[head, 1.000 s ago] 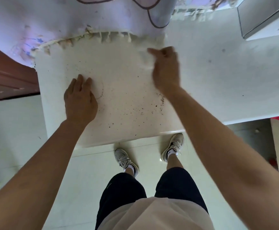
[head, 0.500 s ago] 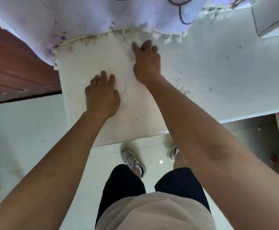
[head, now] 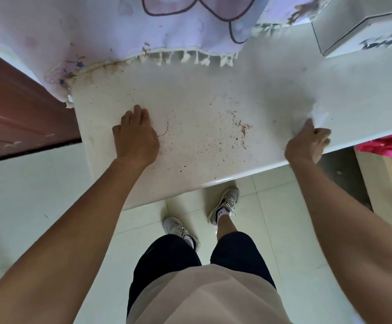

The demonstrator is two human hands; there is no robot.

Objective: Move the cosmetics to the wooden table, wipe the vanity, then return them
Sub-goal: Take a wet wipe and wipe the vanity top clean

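The white vanity top [head: 202,94] fills the middle of the view, speckled with brown crumbs and a faint ring mark. My left hand [head: 135,136] rests flat on its left part, fingers together, holding nothing. My right hand [head: 307,146] is at the front right edge of the top, closed on a crumpled white tissue [head: 316,114] that looks blurred. No cosmetics are in view.
A lilac patterned cloth with a tasselled fringe [head: 167,26] hangs over the back of the vanity. A white drawer box [head: 363,29] stands at the back right. A dark red wooden panel [head: 15,108] is at the left. Pink fabric [head: 391,143] lies under the right end. Pale floor tiles [head: 27,183] lie below.
My right hand has swept with the tissue from the back middle of the top, by the fringe, to the front right edge. My left hand has stayed pressed on the left part.
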